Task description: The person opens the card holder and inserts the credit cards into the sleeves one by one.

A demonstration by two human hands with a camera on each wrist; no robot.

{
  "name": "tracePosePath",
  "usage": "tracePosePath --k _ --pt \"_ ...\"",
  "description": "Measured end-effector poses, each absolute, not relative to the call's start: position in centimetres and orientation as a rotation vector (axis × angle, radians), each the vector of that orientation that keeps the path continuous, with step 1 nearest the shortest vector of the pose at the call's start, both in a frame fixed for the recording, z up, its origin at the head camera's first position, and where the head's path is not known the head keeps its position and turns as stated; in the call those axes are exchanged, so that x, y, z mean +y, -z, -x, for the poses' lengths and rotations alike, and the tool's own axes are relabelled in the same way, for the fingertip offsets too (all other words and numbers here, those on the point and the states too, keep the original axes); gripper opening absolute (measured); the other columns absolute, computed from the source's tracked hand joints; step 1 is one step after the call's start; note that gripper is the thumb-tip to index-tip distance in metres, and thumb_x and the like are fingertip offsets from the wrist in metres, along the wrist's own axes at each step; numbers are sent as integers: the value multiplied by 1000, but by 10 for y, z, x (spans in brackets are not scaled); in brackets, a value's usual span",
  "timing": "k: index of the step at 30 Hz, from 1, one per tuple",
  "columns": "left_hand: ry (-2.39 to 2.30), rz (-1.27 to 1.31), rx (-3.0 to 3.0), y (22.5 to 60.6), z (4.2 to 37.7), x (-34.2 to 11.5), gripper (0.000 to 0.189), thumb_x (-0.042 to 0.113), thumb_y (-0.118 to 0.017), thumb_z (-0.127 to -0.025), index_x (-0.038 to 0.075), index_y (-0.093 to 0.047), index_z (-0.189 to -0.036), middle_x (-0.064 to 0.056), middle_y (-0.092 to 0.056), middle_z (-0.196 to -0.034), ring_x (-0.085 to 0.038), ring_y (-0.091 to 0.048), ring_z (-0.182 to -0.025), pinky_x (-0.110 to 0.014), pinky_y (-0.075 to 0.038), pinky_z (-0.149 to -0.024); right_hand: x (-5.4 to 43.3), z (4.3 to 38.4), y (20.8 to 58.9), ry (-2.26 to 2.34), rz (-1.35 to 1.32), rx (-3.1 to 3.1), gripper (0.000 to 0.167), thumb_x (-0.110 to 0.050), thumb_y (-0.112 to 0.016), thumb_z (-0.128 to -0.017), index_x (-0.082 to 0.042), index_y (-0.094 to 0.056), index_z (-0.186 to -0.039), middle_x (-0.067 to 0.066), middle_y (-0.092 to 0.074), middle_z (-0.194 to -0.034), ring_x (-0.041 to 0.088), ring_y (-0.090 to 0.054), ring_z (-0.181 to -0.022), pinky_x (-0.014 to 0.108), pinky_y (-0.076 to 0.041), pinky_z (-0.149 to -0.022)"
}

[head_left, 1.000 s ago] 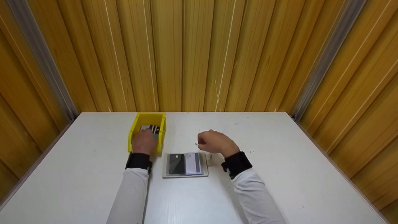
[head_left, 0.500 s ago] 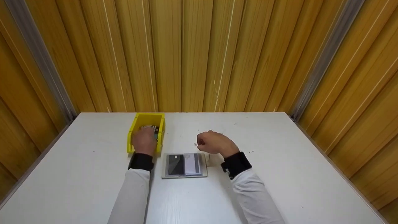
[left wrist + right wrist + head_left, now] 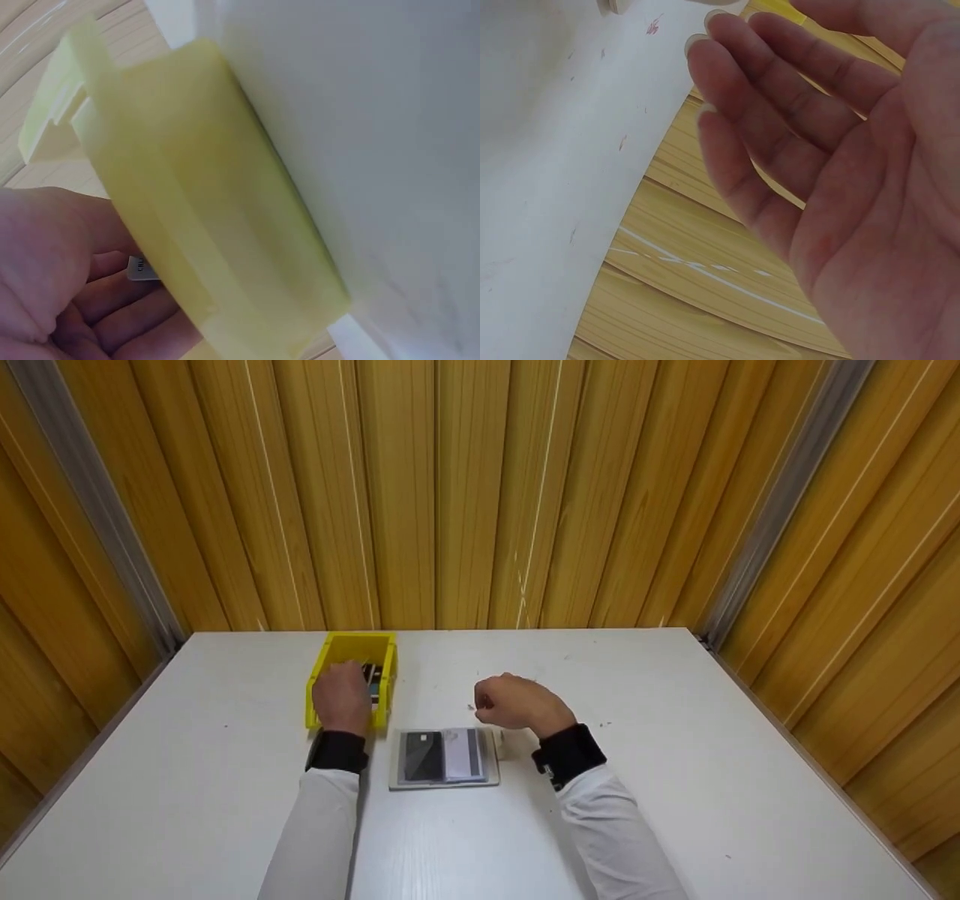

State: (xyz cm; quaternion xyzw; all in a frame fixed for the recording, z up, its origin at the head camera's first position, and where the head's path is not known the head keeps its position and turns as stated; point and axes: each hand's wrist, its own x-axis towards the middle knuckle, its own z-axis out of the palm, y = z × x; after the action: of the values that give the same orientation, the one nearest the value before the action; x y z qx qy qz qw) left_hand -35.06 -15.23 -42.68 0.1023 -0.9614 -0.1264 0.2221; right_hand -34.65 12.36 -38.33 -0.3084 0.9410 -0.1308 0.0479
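Note:
On the left of the table stands a yellow bin (image 3: 312, 697) with several cards (image 3: 375, 688) inside. My left hand (image 3: 342, 697) reaches into it from the front. In the left wrist view, a grey card (image 3: 142, 269) with printed letters is pinched between the thumb and fingers, mostly hidden by the hand and the bin wall. An opened card holder (image 3: 494, 778) lies in front of me, a black card (image 3: 424, 757) in its left sleeve and a whitish card (image 3: 457, 754) with a dark stripe in its right. Above its far right corner hovers my right hand (image 3: 519, 703), loosely curled and holding nothing.
The white table (image 3: 675, 780) carries small marks and specks. Ribbed wood-patterned walls (image 3: 472, 495) close it in at the back and on both sides. Black bands (image 3: 570, 754) circle both wrists.
My left hand has shifted slightly up and left in the bin, uncovering more of the cards on its right. The right hand and the card holder stay in place.

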Motion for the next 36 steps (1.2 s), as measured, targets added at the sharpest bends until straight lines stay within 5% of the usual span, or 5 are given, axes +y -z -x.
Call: tracePosePath --k 7,17,21,26,36 --pt "509 -278 -2587 414 346 -152 19 -2 -62 -105 -10 -80 -104 -27 -80 -90 -38 -79 -80 -54 -66 -77 125 346 384 345 955 2842 12 -13 -70 -98 -5 -78 -103 9 -77 -97 20 -66 -90 41 -58 -88" --pt "1018 -385 -2490 369 327 -143 24 2 -62 -101 -13 -78 -112 -30 -80 -106 -38 -81 -88 -46 -66 -75 121 343 387 319 842 2825 15 -14 -72 -94 -5 -80 -104 9 -80 -103 20 -68 -93 40 -59 -87" --pt "1200 -368 -2507 351 315 -141 25 6 -64 -98 -9 -78 -112 -26 -80 -114 -34 -78 -93 -36 -60 -71 116 339 389 316 662 2793 36 -29 -80 -94 -3 -78 -119 11 -80 -120 25 -72 -105 46 -60 -95" --pt "1267 -308 -2593 343 306 -133 26 6 -65 -96 -6 -76 -116 -26 -77 -122 -37 -75 -101 -35 -60 -72 110 333 392 259 526 2730 77 -47 -97 -77 -9 -68 -138 9 -71 -138 26 -68 -121 50 -57 -106" --pt "1135 -199 -2779 354 310 -101 19 2 -67 -93 -4 -80 -105 -20 -80 -105 -29 -67 -87 -37 -53 -75 103 332 397 154 571 2738 85 -43 -105 -67 -11 -59 -131 5 -64 -122 19 -61 -105 45 -58 -99"
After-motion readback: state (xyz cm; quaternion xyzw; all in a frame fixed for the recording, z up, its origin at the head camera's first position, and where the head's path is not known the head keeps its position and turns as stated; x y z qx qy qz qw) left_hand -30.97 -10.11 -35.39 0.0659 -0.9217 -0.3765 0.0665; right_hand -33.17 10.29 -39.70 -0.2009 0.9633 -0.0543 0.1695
